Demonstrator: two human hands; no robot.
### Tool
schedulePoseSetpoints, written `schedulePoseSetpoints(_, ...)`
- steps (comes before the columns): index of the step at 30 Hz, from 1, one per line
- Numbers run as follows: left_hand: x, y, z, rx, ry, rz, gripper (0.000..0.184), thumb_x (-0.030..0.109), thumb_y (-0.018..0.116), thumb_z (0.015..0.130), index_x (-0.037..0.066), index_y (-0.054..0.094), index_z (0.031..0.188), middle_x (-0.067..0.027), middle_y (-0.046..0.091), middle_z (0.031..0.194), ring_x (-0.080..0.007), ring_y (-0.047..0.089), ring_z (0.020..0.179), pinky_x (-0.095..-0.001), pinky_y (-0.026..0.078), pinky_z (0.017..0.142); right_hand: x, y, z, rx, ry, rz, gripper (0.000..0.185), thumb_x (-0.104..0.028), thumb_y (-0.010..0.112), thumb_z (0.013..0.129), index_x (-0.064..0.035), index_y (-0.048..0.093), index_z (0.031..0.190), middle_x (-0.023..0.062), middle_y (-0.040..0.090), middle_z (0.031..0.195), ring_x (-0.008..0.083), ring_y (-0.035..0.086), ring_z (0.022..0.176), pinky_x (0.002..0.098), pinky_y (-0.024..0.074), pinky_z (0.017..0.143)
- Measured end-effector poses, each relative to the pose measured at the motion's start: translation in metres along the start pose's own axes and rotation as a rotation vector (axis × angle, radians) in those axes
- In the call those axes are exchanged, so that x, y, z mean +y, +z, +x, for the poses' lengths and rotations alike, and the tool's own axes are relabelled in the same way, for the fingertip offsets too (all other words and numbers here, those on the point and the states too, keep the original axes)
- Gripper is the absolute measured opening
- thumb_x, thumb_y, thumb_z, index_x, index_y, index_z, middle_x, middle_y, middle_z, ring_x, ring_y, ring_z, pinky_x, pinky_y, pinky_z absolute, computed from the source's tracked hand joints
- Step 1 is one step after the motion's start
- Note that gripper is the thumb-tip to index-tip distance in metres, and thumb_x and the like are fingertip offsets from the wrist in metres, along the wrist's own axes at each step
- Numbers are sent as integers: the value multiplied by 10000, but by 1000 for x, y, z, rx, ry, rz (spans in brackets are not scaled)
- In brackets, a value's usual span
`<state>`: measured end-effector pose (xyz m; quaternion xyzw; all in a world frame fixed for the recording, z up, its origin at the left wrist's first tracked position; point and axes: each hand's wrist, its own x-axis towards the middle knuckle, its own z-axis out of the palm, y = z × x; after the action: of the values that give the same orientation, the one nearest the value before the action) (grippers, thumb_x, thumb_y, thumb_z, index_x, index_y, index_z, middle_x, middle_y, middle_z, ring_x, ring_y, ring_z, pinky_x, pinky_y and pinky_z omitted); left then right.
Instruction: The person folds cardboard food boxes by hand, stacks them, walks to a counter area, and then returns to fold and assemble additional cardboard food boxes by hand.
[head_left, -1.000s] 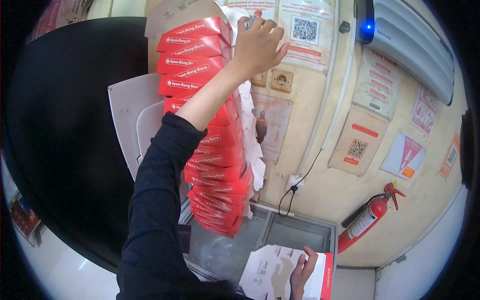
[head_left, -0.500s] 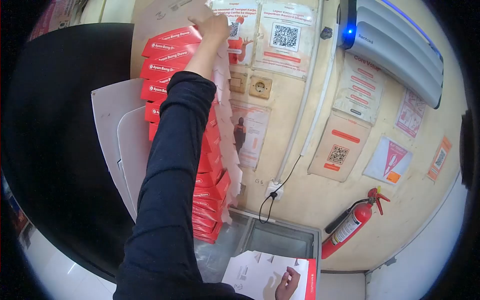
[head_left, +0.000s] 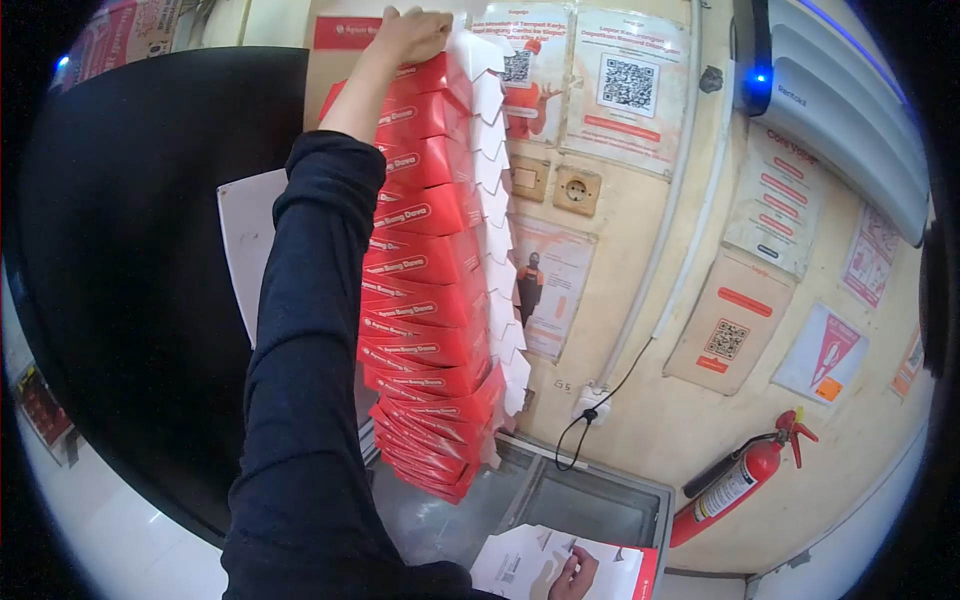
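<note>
My left hand, at the end of a black sleeve, reaches up to the top of a tall stack of red and white cardboard food boxes. Its fingers curl closed on the uppermost box of the leaning, nested stack. Low in the view, my right hand is over a flattened white box with a red edge. The right hand's fingers are loosely bent and apart, with their shadow falling on the white card; it grips nothing that I can see.
The stack stands on a glass-topped chest against the wall. A large black panel is at the left. A fire extinguisher hangs at the right, near a looped black cable. Wall sockets and posters surround the stack.
A white box sheet raised in my left hand has gone from view; the hand now sits on the stack's top. The view has shifted, showing more of the red box fronts.
</note>
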<state>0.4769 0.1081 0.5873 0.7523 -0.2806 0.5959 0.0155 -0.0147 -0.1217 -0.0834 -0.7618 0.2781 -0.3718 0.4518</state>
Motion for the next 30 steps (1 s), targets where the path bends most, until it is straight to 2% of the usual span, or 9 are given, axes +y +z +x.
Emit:
schedulePoseSetpoints(6, 3, 21, -6, -49, 0, -415, 505, 501, 261, 964, 228, 584, 1241, -58, 579, 1347, -339, 539, 1223, -504, 342, 1032, -9, 0, 9, -39, -34, -5, 401, -325, 494, 1026, -6, 554, 1262, 160, 575, 1198, 286, 572, 1082, 368, 481, 886)
schedulePoseSetpoints(8, 14, 12, -22, 165, 123, -286, 482, 476, 335, 974, 168, 579, 1253, -125, 586, 1282, -355, 555, 1154, -514, 363, 984, -10, -1, 10, -54, -34, -26, 404, -330, 485, 1029, -7, 557, 1261, 159, 575, 1206, 289, 573, 1085, 369, 482, 885)
schedulePoseSetpoints(9, 27, -14, -32, 173, 181, -156, 374, 134, 531, 883, 137, 555, 1255, -152, 547, 1284, -348, 542, 1146, -564, 345, 1000, -11, -1, 11, -64, -25, -16, 405, -332, 481, 1030, -8, 560, 1259, 157, 573, 1213, 290, 574, 1085, 372, 483, 882)
schedulePoseSetpoints(12, 84, -47, -68, 388, -162, -475, 571, 303, 528, 941, 181, 363, 1474, -187, 476, 1402, -339, 393, 1356, -574, 242, 1114, -19, 0, 7, -57, -71, 21, 414, -346, 476, 1030, 4, 578, 1225, 158, 591, 1152, 286, 592, 1004, 376, 489, 826)
schedulePoseSetpoints(14, 145, -36, -127, 623, 58, -414, 335, 285, 564, 926, 56, 604, 1168, -189, 588, 1006, -349, 557, 937, -507, 401, 857, -14, 5, 0, -93, -92, 89, 389, -325, 484, 1023, 12, 579, 1193, 156, 583, 1123, 275, 587, 985, 366, 490, 794)
schedulePoseSetpoints(20, 427, -86, -479, -302, 290, -863, 106, 180, 584, 768, 77, 609, 768, -119, 592, 782, -302, 585, 793, -426, 467, 720, -1, -23, -37, -422, -240, 93, 272, -223, 537, 1000, 34, 605, 1058, 116, 598, 1008, 223, 576, 955, 332, 490, 820)
schedulePoseSetpoints(22, 536, -55, -633, -674, 0, -1375, 190, 122, 548, 824, 54, 637, 978, -144, 638, 1002, -328, 600, 981, -456, 472, 826, 41, -48, -47, -284, -457, 168, 410, -341, 473, 1032, 29, 605, 1150, 157, 613, 987, 277, 596, 825, 374, 481, 720)
schedulePoseSetpoints(28, 640, -204, -740, -718, 230, -1159, 602, 618, 602, 802, 215, 599, 1249, -146, 494, 1411, -407, 369, 1364, -662, 317, 1011, 22, -118, -21, -113, -606, -56, 405, -331, 488, 1014, 43, 632, 1076, 183, 621, 932, 305, 572, 755, 386, 467, 684)
schedulePoseSetpoints(30, 630, -228, -722, -464, 156, -1001, 506, 420, 619, 832, 74, 643, 1201, -209, 604, 1178, -356, 549, 1104, -533, 441, 895, 24, -115, -8, -214, -729, -50, 404, -328, 490, 1013, 44, 634, 1069, 189, 624, 935, 312, 574, 758, 391, 468, 689)
